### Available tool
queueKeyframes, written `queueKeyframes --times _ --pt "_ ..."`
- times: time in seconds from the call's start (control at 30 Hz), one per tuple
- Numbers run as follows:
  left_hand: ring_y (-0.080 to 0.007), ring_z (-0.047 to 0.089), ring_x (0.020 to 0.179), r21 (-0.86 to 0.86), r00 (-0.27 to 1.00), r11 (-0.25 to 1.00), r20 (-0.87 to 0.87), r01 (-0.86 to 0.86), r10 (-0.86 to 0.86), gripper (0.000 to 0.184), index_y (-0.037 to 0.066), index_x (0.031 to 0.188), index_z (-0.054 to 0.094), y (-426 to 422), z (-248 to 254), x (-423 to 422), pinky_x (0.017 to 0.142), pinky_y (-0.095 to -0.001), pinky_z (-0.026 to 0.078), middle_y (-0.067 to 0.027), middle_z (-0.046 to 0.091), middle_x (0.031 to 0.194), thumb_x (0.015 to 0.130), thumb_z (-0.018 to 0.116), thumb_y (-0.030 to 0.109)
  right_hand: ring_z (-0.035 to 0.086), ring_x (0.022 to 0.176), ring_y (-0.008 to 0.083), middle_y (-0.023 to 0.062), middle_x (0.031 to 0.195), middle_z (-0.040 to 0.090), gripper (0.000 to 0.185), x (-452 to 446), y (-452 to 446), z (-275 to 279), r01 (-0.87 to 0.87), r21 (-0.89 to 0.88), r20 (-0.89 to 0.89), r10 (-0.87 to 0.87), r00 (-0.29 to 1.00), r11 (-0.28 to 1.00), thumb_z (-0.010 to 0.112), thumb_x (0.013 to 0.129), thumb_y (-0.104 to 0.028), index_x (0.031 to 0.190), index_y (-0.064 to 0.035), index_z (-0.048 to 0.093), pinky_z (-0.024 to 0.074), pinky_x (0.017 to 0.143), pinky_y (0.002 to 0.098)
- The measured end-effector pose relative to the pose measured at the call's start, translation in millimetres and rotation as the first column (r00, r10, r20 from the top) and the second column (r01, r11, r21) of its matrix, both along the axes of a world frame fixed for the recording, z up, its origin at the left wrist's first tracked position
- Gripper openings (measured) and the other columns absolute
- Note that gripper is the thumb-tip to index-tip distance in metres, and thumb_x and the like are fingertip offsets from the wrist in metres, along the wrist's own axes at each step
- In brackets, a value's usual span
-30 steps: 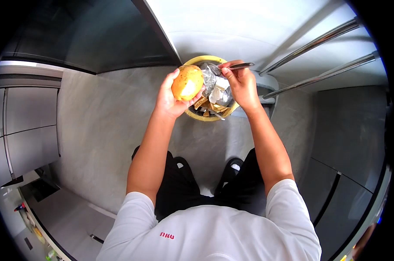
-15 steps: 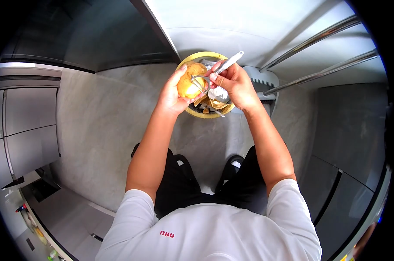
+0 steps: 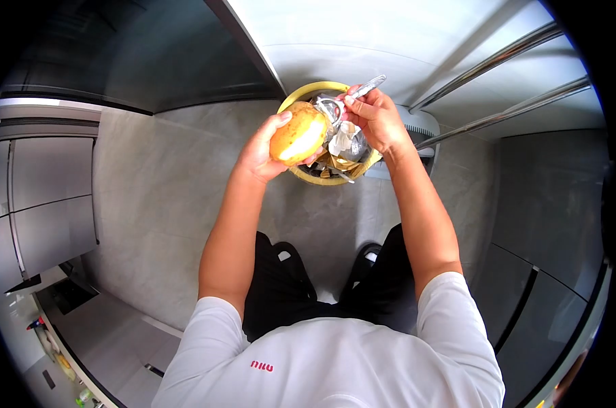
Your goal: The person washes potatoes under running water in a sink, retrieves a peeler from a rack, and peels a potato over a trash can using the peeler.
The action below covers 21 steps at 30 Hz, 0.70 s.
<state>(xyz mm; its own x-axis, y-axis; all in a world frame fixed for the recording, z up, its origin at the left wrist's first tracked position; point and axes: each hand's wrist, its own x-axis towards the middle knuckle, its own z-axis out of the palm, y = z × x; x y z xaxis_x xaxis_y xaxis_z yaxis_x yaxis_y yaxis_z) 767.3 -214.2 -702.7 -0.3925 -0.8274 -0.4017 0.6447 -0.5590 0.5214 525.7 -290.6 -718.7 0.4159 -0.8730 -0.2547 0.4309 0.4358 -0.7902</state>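
My left hand (image 3: 259, 151) is wrapped around a large yellow potato (image 3: 298, 134) with brown specks and a glossy lower side. In my right hand (image 3: 377, 122) is a Y-shaped peeler (image 3: 334, 107), its pale handle pointing up and to the right between my fingers. The peeler's head is just off the potato's upper right side; whether they touch I cannot tell. Beneath both hands stands a trash bin (image 3: 316, 181) with a yellow rim, holding crumpled white paper (image 3: 343, 139), brown scraps and a dark bag.
A grey dustpan-like item (image 3: 422, 124) stands right of the bin, by the white wall. Two metal rails (image 3: 505, 112) stick out at the upper right. Grey cabinets (image 3: 53, 177) line the left, dark ones (image 3: 546, 204) the right. My feet in black slippers (image 3: 296, 268) are below on the grey floor.
The peeler has come away from the potato's face, moving right with my right hand. My left hand has shifted slightly left and down, and the potato is turned differently.
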Motion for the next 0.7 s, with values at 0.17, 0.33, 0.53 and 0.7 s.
queueKeyframes --times 0.17,0.33,0.53,0.7 --pt "-0.0429 0.067 0.109 0.0 0.983 0.999 -0.178 0.04 -0.039 0.058 0.001 0.136 0.056 -5 -9 17 0.089 -0.0489 0.06 -0.0218 0.065 0.13 0.101 0.06 0.046 0.071 0.093 0.0172 0.0101 0.105 0.075 0.01 6 -2 -18 -0.016 -0.513 -0.513 -0.292 0.807 0.858 0.067 0.099 -0.005 0.107 -0.0005 0.062 0.0577 0.085 0.0319" --pt "-0.0408 0.065 0.115 0.205 0.96 0.942 -0.028 -0.266 0.277 0.056 0.0 0.133 0.058 -2 0 -3 0.097 -0.0474 0.058 -0.0202 0.065 0.131 0.1 0.064 0.045 0.072 0.096 0.0151 0.0089 0.104 0.077 0.009 11 17 3 -0.169 -0.735 -0.587 -0.492 0.642 0.656 0.067 0.098 -0.003 0.105 -0.0002 0.062 0.058 0.084 0.03" --pt "-0.0326 0.067 0.115 0.212 0.894 0.87 0.041 -0.445 0.447 0.043 0.002 0.127 0.06 -9 -9 -10 0.1 -0.0507 0.057 -0.0158 0.067 0.127 0.102 0.064 0.037 0.069 0.098 0.0159 0.014 0.111 0.074 0.016 22 32 19 0.145 -0.496 -0.214 -0.283 0.935 0.856 0.067 0.098 0.001 0.112 -0.0015 0.058 0.0568 0.088 0.0309" --pt "-0.0306 0.068 0.113 0.193 0.879 0.859 0.068 -0.475 0.471 0.041 0.003 0.127 0.06 -10 -21 -19 0.098 -0.0499 0.058 -0.0143 0.068 0.125 0.102 0.065 0.035 0.068 0.094 0.0144 0.011 0.105 0.073 0.015 39 47 24 -0.002 -0.374 -0.107 -0.041 0.993 0.927 0.067 0.098 0.001 0.111 -0.0002 0.059 0.0563 0.085 0.0302"
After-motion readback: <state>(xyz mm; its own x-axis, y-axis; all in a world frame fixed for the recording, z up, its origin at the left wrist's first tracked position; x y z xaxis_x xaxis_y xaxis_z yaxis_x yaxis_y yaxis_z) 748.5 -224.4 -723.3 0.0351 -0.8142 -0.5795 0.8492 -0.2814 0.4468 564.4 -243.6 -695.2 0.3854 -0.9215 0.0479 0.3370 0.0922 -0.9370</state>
